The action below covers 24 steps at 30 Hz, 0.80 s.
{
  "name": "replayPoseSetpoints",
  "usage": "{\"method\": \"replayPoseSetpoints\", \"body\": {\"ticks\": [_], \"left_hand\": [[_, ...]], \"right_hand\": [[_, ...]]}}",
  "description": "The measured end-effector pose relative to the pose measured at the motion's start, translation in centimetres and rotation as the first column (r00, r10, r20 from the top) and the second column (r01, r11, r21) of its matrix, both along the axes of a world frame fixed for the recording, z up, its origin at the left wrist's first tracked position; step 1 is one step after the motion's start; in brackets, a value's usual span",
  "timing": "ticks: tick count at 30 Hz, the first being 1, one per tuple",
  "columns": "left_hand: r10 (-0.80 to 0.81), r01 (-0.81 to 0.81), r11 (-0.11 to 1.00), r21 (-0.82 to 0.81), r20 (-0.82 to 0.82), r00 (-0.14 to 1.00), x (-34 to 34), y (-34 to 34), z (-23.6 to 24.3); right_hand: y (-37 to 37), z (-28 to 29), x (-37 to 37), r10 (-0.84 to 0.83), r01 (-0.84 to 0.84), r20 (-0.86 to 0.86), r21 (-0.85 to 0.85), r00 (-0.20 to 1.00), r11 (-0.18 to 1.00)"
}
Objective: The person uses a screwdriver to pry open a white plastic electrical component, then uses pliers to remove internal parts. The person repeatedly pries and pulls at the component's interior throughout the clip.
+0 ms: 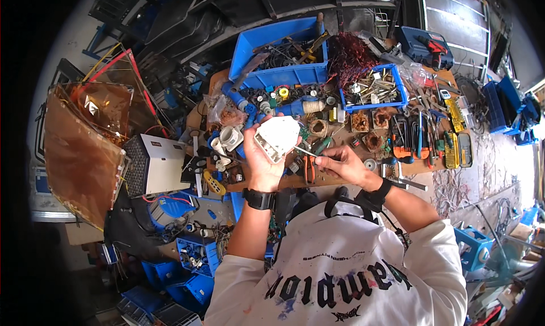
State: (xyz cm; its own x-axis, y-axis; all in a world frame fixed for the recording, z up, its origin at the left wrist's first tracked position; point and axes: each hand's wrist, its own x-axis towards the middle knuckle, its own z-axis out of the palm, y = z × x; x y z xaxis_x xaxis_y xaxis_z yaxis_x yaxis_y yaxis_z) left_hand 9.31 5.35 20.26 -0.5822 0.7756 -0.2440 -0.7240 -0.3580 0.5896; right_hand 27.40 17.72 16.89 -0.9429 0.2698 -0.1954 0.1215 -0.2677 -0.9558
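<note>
In my left hand [263,170] lies a white plastic housing [279,134], flat face up, with small compartments along its near side. The fingers and thumb of that hand are closed around its edges. My right hand [347,165] pinches a thin metal rod [305,151], like a screwdriver shaft. The rod's far end meets the right edge of the housing; whether it is inserted I cannot tell. Any handle on it is hidden by my fingers. Just below the rod, orange-handled pliers [308,170] rest on the wooden workbench [417,166].
Toward the back stand a large blue bin [278,78] of tools and a blue tray [374,106] of metal fittings. Hand tools and a yellow bit case [451,150] lie at the right. White pipe fittings [230,137] and a yellow device [214,182] sit left of my hands.
</note>
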Motion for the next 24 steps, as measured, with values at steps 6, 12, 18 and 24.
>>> {"method": "replayPoseSetpoints", "body": {"ticks": [6, 12, 18, 24], "left_hand": [[0.012, -0.011, 0.999, 0.032, -0.035, 0.999, 0.4, 0.1, -0.1], [0.022, -0.021, 1.0, 0.013, -0.03, 0.999, 0.9, 0.4, 0.6], [0.069, -0.072, 0.99, -0.124, -0.03, 0.997, 0.9, 0.8, 2.0], [0.059, -0.062, 0.983, -0.17, -0.021, 0.998, 0.8, 1.3, 3.1]], "right_hand": [[0.2, -1.5, 0.0, 0.05, -0.057, -0.046, -0.148, 0.998, 0.987], [0.3, -2.4, 0.0, 0.106, -0.115, -0.052, -0.254, 0.993, 0.96], [1.0, -1.2, 0.2, 0.145, -0.145, -0.019, -0.268, 0.989, 0.952], [2.0, 0.0, 0.2, 0.164, -0.152, 0.017, -0.282, 0.986, 0.947]]}}
